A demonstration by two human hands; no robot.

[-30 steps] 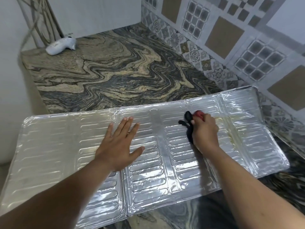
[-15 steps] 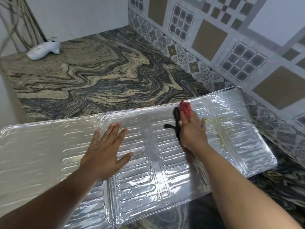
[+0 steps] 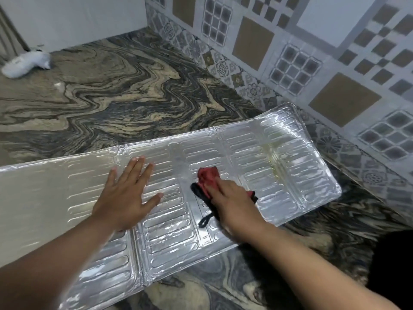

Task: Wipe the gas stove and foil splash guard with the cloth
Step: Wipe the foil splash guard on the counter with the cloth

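Note:
The silver foil splash guard (image 3: 286,166) lies flat across the marbled countertop, its ribbed panels facing up. My left hand (image 3: 127,193) rests flat on its middle panel with fingers spread, holding nothing. My right hand (image 3: 232,204) presses a red cloth with black trim (image 3: 207,179) onto the guard just right of the left hand. The cloth's red end sticks out past my fingers, and a black loop trails toward me. No gas stove is in view.
The marbled countertop (image 3: 125,92) stretches behind the guard. A white handheld device (image 3: 24,63) lies at the far left corner. A patterned tile wall (image 3: 301,63) runs along the right side. A dark object (image 3: 393,267) sits at the lower right edge.
My right hand has drawn the cloth toward me and to the left over the foil, after first pushing it away. The left hand has stayed flat on the guard.

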